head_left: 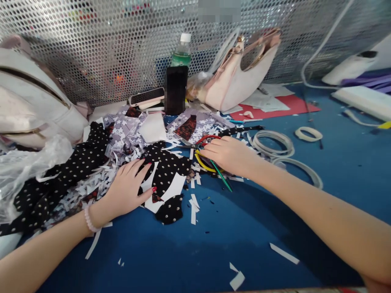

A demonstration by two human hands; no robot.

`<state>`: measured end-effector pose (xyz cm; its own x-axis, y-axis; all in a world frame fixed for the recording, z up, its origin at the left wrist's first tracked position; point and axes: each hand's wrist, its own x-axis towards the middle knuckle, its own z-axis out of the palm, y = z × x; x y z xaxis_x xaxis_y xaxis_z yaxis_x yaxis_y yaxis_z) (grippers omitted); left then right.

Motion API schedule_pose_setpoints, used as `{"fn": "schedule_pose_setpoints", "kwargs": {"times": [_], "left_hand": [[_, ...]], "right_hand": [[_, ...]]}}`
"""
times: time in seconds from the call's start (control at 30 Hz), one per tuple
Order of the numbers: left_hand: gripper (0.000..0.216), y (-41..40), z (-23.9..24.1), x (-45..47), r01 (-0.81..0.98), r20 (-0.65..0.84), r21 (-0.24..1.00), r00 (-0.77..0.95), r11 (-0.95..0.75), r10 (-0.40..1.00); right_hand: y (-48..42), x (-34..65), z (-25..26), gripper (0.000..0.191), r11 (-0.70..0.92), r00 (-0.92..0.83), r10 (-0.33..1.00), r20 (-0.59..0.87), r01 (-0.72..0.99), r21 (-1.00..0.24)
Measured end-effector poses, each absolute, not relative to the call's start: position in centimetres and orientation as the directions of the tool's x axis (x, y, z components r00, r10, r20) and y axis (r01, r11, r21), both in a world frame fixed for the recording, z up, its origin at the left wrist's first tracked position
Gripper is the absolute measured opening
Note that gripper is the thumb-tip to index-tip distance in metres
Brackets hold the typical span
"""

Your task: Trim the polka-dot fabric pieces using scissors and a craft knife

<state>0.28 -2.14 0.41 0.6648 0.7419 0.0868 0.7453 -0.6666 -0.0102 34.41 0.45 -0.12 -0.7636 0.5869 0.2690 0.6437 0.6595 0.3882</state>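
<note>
My left hand (pixel 130 188) lies flat with fingers spread on a piece of black polka-dot fabric (pixel 166 171) backed with white paper, at the edge of a heap of white paper strips (pixel 91 185). My right hand (pixel 230 154) rests palm down, fingers curled, over scissors with red and yellow handles (pixel 204 140). A green pen (pixel 222 179) sticks out from under the right hand. Whether the fingers grip the scissors is hidden.
Blue table (pixel 244 228) with scattered paper scraps. White bag (pixel 30 106) at left, clear plastic (pixel 27 162), phone (pixel 146 96), black box (pixel 175 89), green bottle (pixel 181 51), pink bag (pixel 241 73), red sheet (pixel 293 106), white tape coils (pixel 275 142), perforated metal screen (pixel 106 40) behind.
</note>
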Motion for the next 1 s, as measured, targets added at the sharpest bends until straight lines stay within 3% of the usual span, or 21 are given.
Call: {"fn": "schedule_pose_setpoints", "kwargs": {"times": [0.27,0.4,0.63,0.8,0.9,1.0], "left_hand": [[0.058,-2.7,1.4,0.8,0.758,0.151,-0.194,0.650,-0.622,0.745],[0.059,-2.8,1.8,0.8,0.772,0.128,-0.226,0.629,-0.595,0.767],[0.071,-2.2,1.8,0.1,0.820,0.090,-0.137,0.569,-0.556,0.817],[0.069,-2.1,1.7,-0.3,0.857,0.042,-0.041,0.515,-0.513,0.856],[0.065,-2.0,2.0,-0.3,0.870,0.009,0.011,0.493,-0.493,0.870],[0.063,-1.7,2.6,-0.1,0.888,-0.046,0.080,0.457,-0.452,0.888]], "right_hand": [[0.1,33.7,0.3,0.027,0.570,-0.669,0.662,0.337,0.742,0.353],[-0.1,33.7,0.4,0.026,0.555,-0.627,0.711,0.318,0.778,0.293],[0.0,33.5,0.4,0.027,0.475,-0.504,0.841,0.197,0.862,0.178],[-0.5,32.6,1.3,0.032,0.266,-0.268,0.963,-0.010,0.951,0.154],[-0.7,32.3,1.7,0.033,0.213,-0.198,0.975,-0.104,0.965,0.155],[-0.7,32.3,1.8,0.031,0.214,-0.198,0.974,-0.110,0.964,0.157]]}}
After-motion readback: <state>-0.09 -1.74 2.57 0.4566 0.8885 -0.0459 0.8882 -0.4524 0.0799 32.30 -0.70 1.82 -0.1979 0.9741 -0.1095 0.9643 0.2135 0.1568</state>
